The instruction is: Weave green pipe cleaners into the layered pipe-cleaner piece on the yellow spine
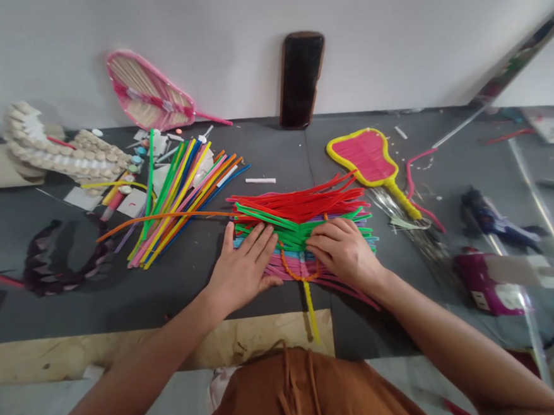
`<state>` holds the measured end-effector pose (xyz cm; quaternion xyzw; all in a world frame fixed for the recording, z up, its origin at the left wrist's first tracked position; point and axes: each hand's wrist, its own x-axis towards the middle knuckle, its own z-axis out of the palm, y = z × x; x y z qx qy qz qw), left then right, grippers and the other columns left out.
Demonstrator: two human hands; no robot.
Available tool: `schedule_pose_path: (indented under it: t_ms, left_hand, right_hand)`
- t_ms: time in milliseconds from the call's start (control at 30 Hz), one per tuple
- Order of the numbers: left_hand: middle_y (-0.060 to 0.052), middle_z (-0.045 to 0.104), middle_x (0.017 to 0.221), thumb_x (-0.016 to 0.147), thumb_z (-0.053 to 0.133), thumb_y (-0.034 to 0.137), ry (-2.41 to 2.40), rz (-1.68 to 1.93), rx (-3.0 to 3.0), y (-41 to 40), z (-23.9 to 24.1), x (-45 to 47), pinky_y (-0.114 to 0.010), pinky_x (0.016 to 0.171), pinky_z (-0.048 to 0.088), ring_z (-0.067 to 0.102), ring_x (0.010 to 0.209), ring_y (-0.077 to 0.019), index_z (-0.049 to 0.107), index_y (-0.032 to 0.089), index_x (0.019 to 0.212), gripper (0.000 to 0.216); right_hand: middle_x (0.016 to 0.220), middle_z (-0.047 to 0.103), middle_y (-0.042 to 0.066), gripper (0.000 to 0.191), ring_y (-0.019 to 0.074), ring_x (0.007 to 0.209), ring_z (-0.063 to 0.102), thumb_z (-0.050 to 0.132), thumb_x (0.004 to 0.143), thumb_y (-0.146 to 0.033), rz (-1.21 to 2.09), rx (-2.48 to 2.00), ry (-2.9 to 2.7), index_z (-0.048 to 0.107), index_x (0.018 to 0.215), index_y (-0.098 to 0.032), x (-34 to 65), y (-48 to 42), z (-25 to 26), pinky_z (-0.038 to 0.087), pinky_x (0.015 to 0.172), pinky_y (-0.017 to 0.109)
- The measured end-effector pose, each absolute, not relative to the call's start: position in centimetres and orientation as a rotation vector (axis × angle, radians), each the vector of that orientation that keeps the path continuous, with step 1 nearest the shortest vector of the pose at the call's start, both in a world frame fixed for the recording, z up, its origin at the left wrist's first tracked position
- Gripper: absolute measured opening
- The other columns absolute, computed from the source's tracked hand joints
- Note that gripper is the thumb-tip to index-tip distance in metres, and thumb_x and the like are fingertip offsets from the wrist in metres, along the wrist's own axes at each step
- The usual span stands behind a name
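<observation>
A leaf-like bundle of pipe cleaners [300, 199] lies on the dark table, red at the top, then green, blue and pink, with a twisted yellow stem [311, 312] at the bottom. My left hand [243, 263] rests flat on its left side with the fingers spread. On the right side, my right hand [349, 250] has its fingers bent and pressed together on the green pipe cleaners [302, 231] near the middle. An orange pipe cleaner [285, 267] curves in a loop across the lower part between both hands.
Loose coloured pipe cleaners [177, 202] lie at left. A yellow-rimmed pink fan [368, 157] sits behind at right. A phone [302, 79] and a pink leaf-shaped fan [150, 93] lean on the wall. A purple glue gun [495, 281] lies far right, a dark headband [39, 274] far left.
</observation>
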<state>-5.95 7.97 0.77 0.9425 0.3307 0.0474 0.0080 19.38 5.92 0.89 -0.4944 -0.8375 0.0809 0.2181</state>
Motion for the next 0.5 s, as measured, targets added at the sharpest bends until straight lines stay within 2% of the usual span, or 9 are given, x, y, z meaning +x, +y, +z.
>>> schedule_pose_path:
  t_ms: [167,300,400,500]
  left_hand:
    - [-0.016,0.050,0.146,0.095,0.040,0.057,1.028,0.187,2.987,8.1,1.0,-5.9,-0.069,0.115,-0.004,0.045,0.135,-0.0313,0.051,0.016,0.138,0.061]
    - [-0.017,0.053,0.142,0.096,0.043,0.053,1.036,0.269,3.049,7.8,1.8,-5.5,-0.067,0.115,-0.008,0.049,0.133,-0.0302,0.055,0.016,0.133,0.055]
    - [-0.013,0.057,0.139,0.098,0.049,0.033,1.052,0.408,3.116,7.2,2.8,-4.4,-0.062,0.118,-0.008,0.051,0.131,-0.0256,0.060,0.018,0.128,0.036]
    - [-0.009,0.060,0.137,0.096,0.047,0.016,1.016,0.441,3.172,6.7,3.6,-3.1,-0.061,0.118,-0.009,0.053,0.129,-0.0226,0.064,0.021,0.120,0.030]
  right_hand:
    - [0.099,0.073,0.005,0.017,0.0184,0.090,0.058,0.057,0.094,-0.026,0.232,-1.345,-2.256,0.072,0.100,-0.021,19.8,5.6,0.1,0.042,0.084,0.035]
    - [0.097,0.073,0.005,0.016,0.0181,0.089,0.058,0.058,0.093,-0.026,0.214,-1.333,-2.262,0.073,0.099,-0.022,19.8,5.8,-0.1,0.042,0.082,0.035]
    - [0.095,0.072,0.005,0.016,0.0180,0.087,0.057,0.059,0.092,-0.025,0.196,-1.336,-2.260,0.074,0.099,-0.022,19.7,5.8,-0.2,0.041,0.080,0.035]
    - [0.095,0.072,0.005,0.018,0.0184,0.088,0.056,0.057,0.093,-0.026,0.198,-1.346,-2.253,0.073,0.099,-0.022,19.7,5.7,-0.2,0.041,0.081,0.035]
